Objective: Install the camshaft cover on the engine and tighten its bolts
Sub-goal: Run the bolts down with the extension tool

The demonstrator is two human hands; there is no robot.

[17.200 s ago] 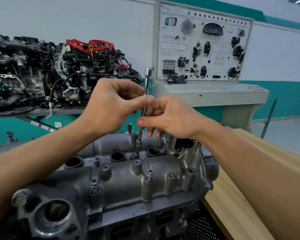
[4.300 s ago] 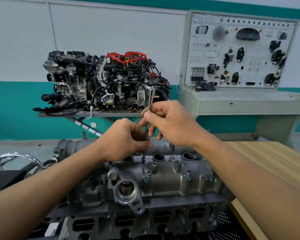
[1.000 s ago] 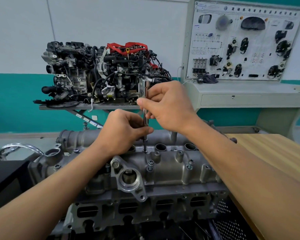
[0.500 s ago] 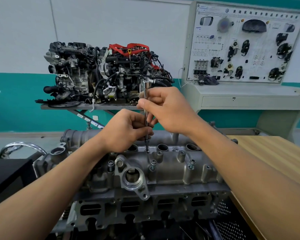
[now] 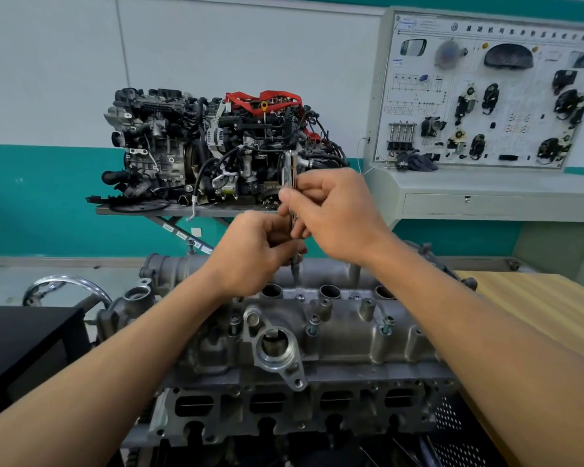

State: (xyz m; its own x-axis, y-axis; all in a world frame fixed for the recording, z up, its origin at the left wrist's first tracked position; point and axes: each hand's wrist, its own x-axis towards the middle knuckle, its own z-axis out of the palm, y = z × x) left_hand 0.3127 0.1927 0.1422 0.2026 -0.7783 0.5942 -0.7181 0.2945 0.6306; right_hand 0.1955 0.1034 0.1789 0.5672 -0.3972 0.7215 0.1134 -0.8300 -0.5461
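Head view: the big grey engine (image 5: 284, 409) fills the lower frame, with a wooden tabletop (image 5: 536, 308) just off its right side. Sitting on top of the engine is the camshaft cover (image 5: 344, 342). It looks flush along the whole near edge, so I'd call placement done and the bolting step under way.

Both hands are up over the cover's far side. The left hand (image 5: 253, 254) sits lower, its fingers (image 5: 284, 246) curled round the middle of a slim chrome socket driver (image 5: 291, 170). The right hand (image 5: 338, 217) is higher, its fingers (image 5: 294, 197) pinched tight on the shaft near the top. The driver stands close to upright, its tip down between two of the round wells, just above a small bolt (image 5: 300, 297). Whether the socket is actually seated on that head, I can't tell.

Along the near row, several bolts (image 5: 314, 321) stand proud of their bosses. By my reading they're started, not run home.

What does the next move call for? The tip has to drop squarely onto the bolt head. Then the upper fingers spin the shaft while the lower hand holds it plumb, so the thread doesn't cross. After that it's lift off and on to the neighbouring bolt. Final tightening will likely want a handle with more leverage.
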